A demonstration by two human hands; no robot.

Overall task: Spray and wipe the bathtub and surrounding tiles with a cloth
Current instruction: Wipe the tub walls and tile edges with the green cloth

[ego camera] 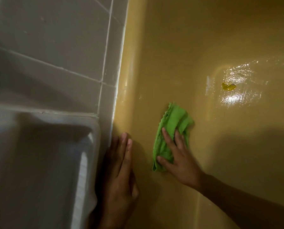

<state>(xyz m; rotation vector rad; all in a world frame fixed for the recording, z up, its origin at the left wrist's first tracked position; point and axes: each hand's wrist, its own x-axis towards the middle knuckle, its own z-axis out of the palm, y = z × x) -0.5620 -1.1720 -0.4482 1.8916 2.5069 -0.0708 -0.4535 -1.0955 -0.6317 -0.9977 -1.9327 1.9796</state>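
The green cloth [172, 119] was pressed against the yellow bathtub [204, 38] inner wall under the spread, straight fingers of the right hand [179, 164], likely for wiping pressure, while the left hand [119, 171] was laid flat, empty, on the rim [123, 103] beside the tiles [55, 38], apparently for support.

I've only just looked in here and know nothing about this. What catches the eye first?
The bright green cloth stands out most, pressed flat under the right hand against the inner side of the mustard-yellow bathtub. The left hand lies flat along the tub's rim, next to the grey tiles. Further up on the right, a small yellow scrap sits in a wet, shining patch of the tub.
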